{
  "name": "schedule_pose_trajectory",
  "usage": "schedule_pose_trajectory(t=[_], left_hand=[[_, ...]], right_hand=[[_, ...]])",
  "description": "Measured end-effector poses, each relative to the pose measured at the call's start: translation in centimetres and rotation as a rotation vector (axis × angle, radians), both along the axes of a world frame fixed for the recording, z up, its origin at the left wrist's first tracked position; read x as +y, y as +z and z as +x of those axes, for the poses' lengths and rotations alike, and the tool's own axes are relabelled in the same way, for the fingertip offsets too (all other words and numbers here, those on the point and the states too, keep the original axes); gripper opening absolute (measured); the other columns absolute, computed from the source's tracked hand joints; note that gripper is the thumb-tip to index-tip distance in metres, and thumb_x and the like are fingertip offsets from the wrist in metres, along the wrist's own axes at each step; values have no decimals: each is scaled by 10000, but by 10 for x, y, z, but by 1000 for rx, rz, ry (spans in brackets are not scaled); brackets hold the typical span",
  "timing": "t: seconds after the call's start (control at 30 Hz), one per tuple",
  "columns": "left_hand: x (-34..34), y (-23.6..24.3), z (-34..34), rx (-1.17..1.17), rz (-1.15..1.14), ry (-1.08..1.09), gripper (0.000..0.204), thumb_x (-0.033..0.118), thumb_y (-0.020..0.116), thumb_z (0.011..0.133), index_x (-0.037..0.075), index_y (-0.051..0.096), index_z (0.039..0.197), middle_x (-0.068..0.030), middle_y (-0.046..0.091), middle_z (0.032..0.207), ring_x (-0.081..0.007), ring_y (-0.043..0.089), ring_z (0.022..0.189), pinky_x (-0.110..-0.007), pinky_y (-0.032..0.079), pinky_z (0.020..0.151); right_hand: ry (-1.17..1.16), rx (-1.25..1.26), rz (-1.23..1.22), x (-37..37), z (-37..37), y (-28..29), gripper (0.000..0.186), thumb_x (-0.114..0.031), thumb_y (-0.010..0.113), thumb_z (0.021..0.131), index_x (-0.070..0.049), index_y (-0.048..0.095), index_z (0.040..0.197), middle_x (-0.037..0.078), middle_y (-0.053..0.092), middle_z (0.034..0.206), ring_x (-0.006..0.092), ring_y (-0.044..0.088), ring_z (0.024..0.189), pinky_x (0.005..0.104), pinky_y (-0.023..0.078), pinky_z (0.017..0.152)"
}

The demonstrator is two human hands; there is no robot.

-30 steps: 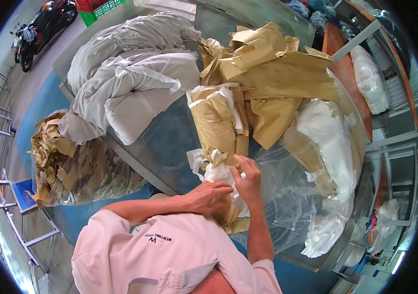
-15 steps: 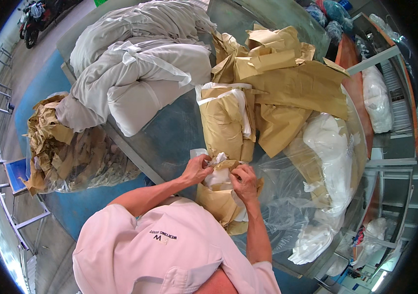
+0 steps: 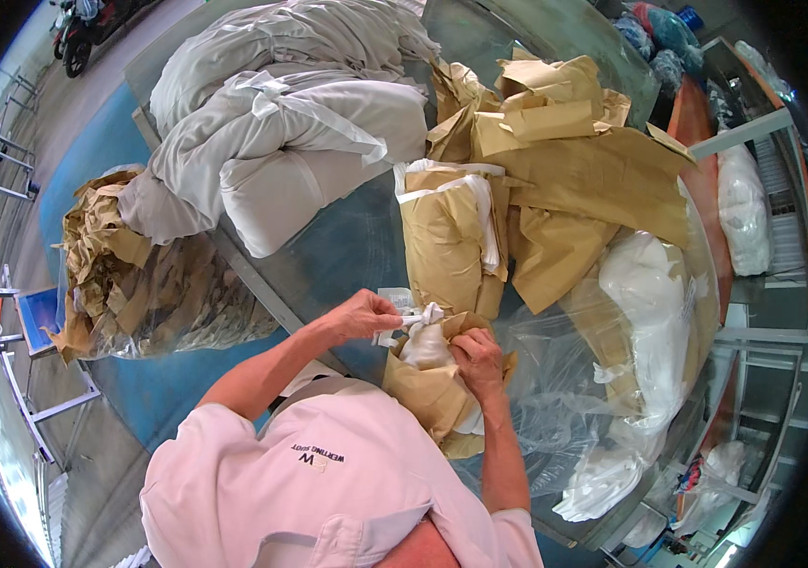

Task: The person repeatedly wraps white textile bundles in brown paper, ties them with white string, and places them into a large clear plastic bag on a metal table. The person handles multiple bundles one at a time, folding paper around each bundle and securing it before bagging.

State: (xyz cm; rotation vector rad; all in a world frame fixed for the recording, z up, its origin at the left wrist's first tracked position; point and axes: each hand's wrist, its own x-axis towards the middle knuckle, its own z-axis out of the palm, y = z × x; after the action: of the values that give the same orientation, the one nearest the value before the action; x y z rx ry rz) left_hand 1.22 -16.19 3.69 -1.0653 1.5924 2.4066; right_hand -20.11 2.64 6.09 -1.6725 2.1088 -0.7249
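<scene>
Close to my body lies a bundle wrapped in brown paper (image 3: 413,386), its top end open around crumpled white material. My left hand (image 3: 366,314) pinches a white strip (image 3: 412,320) that runs to a gathered white knot at the bundle's far end. At the bundle's right side, my right hand (image 3: 478,358) is closed on the brown paper's edge; its fingertips are partly hidden. A second brown paper bundle (image 3: 443,237), bound with white strips, lies just beyond. A pale printed tag or sheet (image 3: 392,298) shows beside my left hand.
Large grey cloth rolls (image 3: 328,123) tied with white strips lie at the far left. Loose brown paper (image 3: 593,161) is heaped at the far right. Clear plastic with white material (image 3: 645,284) lies on the right, and a clear bag of crumpled paper (image 3: 200,289) on the left.
My left hand has drawn left, away from the bundle, and the white strip now shows stretched from it. My right hand stays at the paper's right edge. The view has shifted slightly.
</scene>
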Motion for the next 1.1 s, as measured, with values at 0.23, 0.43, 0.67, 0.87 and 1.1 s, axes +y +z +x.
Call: schedule_pose_trajectory(t=[0.23, 0.43, 0.67, 0.87, 1.1], left_hand=[[-20, 40, -4, 17, -208, -46, 206, 228, 674, 921, 38, 698, 844, 55, 522, 656, -55, 440, 573, -247, 335, 498], [-39, 121, -4, 297, 113, 98, 223, 257, 688, 941, 53, 669, 854, 61, 550, 675, -45, 471, 576, -221, 342, 507], [-64, 228, 50, 1109, 37, 384, 205, 217, 664, 949, 29, 611, 891, 46, 449, 607, -65, 379, 483, -232, 298, 458], [-67, 230, 29, 835, -175, 411, 256, 248, 673, 954, 3, 611, 913, 12, 510, 651, -67, 434, 516, -230, 307, 455], [-74, 196, 24, 454, -650, 115, 163, 155, 681, 939, 11, 631, 882, -40, 589, 783, -104, 548, 738, -282, 441, 652]], right_hand=[[-255, -352, 183, -16, 1, 22, 157, -87, 725, 786, -35, 701, 932, 107, 676, 920, 301, 639, 907, 391, 511, 779], [45, -209, -120, -54, 5, 42, 306, -83, 750, 780, -2, 686, 1068, 130, 670, 1016, 223, 665, 874, 342, 536, 769], [-27, -228, 56, -60, 5, 23, 315, -95, 756, 760, -18, 693, 1058, 98, 636, 959, 232, 624, 832, 333, 511, 762], [-11, 0, 109, -56, 12, 20, 250, -122, 766, 733, -73, 702, 970, 87, 614, 963, 284, 586, 926, 399, 480, 825], [-125, 204, 135, -53, 32, 16, 244, -180, 757, 742, -117, 696, 970, 79, 613, 993, 308, 555, 999, 444, 448, 867]])
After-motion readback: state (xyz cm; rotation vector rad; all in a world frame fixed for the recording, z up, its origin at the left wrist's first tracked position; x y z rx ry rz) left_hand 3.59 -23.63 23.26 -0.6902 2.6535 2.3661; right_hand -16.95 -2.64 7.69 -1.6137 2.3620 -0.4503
